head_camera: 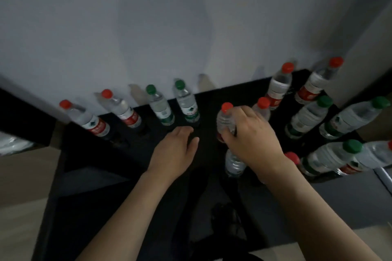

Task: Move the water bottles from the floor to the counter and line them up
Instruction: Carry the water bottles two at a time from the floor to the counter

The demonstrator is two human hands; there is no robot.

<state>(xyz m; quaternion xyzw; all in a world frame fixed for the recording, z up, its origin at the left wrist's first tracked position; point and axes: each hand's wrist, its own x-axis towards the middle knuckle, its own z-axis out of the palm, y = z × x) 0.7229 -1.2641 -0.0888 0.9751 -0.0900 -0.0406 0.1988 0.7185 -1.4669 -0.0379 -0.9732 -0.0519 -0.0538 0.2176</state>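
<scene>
Dim and blurry up here, so label print is unreadable: just red bands and green bands, with a small emblem on some. The right hand (pixel 252 133) has its fingers (pixel 230 131) clamped round a red-capped bottle (pixel 226 121) standing on the black tabletop (pixel 131 150), and that hand hides most of the bottle's body. Another clear bottle (pixel 233 163) below the wrist is half covered, cap unseen. The left hand (pixel 174 152) lies flat on the tabletop, fingers relaxed and slightly apart, holding nothing. Along the wall stands a row of four bottles (pixel 140 110): two red caps, then two green. The cluster on the right (pixel 314 112) looks like roughly nine more, one cut off at the frame edge.
</scene>
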